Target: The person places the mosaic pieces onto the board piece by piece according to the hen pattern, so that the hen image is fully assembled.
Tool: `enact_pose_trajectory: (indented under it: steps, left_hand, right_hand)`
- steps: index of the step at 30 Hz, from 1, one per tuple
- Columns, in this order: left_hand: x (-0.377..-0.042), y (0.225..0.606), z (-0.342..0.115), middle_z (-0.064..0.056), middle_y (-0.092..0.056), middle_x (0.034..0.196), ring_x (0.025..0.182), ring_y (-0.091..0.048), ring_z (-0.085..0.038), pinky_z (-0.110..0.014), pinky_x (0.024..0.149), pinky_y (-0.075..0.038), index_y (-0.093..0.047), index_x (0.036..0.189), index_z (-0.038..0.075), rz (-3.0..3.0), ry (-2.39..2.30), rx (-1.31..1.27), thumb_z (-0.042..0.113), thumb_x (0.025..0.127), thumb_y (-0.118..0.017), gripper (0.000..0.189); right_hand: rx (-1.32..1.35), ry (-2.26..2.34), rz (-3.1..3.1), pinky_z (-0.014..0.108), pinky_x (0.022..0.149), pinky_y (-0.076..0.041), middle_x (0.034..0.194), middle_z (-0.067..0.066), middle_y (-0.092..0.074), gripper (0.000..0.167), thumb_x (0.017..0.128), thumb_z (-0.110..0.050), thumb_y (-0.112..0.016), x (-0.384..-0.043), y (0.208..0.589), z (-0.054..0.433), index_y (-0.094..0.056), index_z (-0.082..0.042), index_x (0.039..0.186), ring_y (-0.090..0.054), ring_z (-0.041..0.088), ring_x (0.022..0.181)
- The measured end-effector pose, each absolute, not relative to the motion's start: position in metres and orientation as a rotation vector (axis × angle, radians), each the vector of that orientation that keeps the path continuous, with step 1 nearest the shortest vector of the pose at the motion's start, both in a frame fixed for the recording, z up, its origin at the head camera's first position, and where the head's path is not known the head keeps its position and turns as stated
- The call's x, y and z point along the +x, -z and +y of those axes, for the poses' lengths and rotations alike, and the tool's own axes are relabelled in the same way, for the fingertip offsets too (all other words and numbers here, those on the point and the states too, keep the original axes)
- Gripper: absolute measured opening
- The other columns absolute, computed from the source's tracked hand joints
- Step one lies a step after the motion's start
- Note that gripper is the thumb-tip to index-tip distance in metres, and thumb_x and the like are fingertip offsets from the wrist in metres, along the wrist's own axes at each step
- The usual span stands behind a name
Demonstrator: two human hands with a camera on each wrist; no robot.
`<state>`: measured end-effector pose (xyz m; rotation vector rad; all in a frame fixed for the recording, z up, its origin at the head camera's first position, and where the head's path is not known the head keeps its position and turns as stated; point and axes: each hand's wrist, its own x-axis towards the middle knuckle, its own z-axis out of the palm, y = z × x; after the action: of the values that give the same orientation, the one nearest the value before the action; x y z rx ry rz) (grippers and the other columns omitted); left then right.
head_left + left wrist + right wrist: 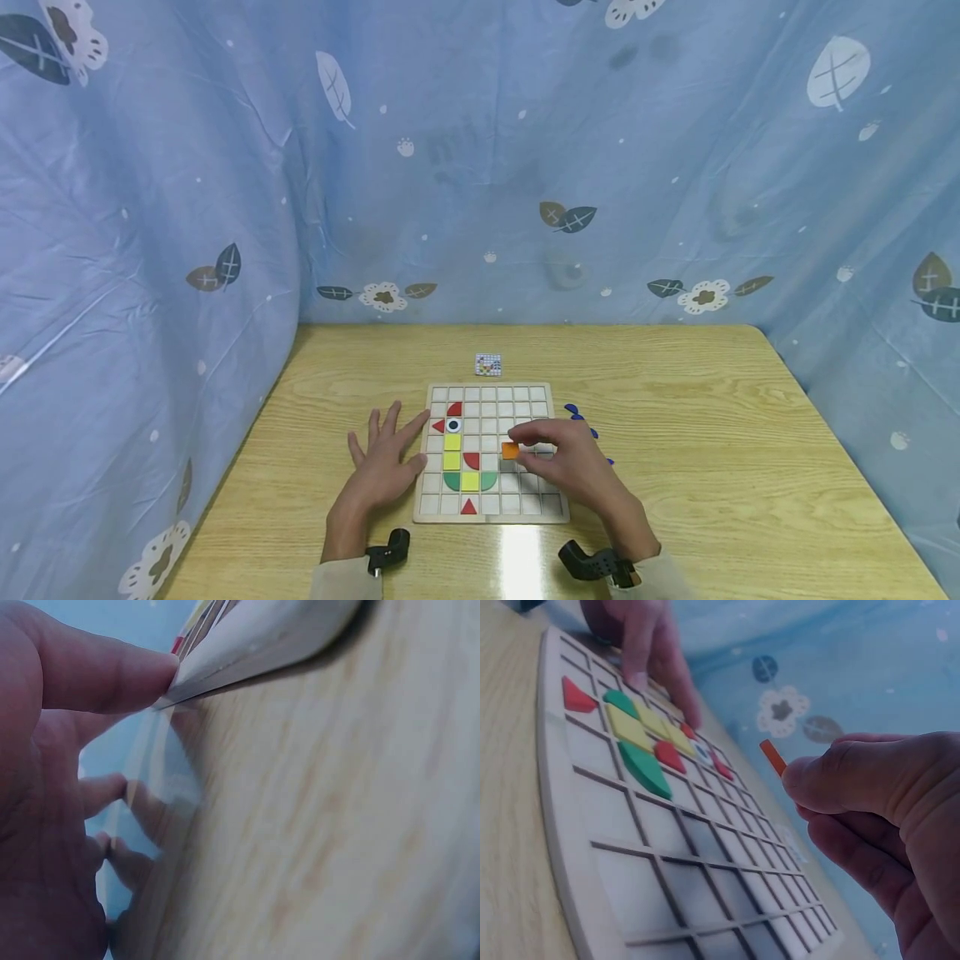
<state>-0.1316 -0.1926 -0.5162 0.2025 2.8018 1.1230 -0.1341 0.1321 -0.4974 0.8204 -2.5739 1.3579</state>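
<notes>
My right hand (573, 462) pinches an orange square tile (510, 451) between thumb and fingertips. In the right wrist view that tile (772, 757) is held edge-on, raised above the white gridded board (491, 518). Fingers spread, my left hand (381, 468) touches the board's left edge with thumb and index finger. Set in the left part of the grid are yellow squares (452, 442), a round eye tile (453, 425), red rounded pieces (472, 460), red triangles (468, 506) and green rounded pieces (489, 481). My right hand covers some cells on the right.
Several blue rounded pieces (576, 417) lie on the table (697, 483) right of the board, partly behind my right hand. A small printed card (488, 365) with a coloured grid picture lies beyond the board. A blue patterned curtain (480, 167) surrounds the table's back and sides.
</notes>
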Motion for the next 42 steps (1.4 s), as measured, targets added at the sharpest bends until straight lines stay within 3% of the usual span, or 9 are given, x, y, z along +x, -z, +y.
enact_pose_trajectory:
  steps: [21,42]
  left_hand:
    - [-0.131,0.514,-0.192,-0.027,-0.015,0.182,0.167,0.007,-0.058,-0.084,0.119,0.020,-0.052,0.165,0.020,2.789,-1.089,0.172,0.015,0.100,-0.068,0.067]
    - [-0.131,0.513,-0.192,-0.027,-0.015,0.181,0.166,0.007,-0.059,-0.084,0.119,0.020,-0.052,0.165,0.020,2.787,-1.097,0.174,0.015,0.100,-0.068,0.067]
  right_hand:
    - [0.757,-1.386,-2.725,0.031,0.093,-0.065,0.113,-0.003,-0.084,0.026,0.091,-0.003,-0.086,-0.139,0.523,0.102,-0.085,-0.010,0.116,-0.078,0.010,0.100]
    - [0.790,-1.189,-2.749,0.036,0.097,-0.064,0.116,-0.001,-0.085,0.030,0.090,-0.005,-0.087,-0.135,0.518,0.097,-0.084,-0.010,0.119,-0.078,0.010,0.107]
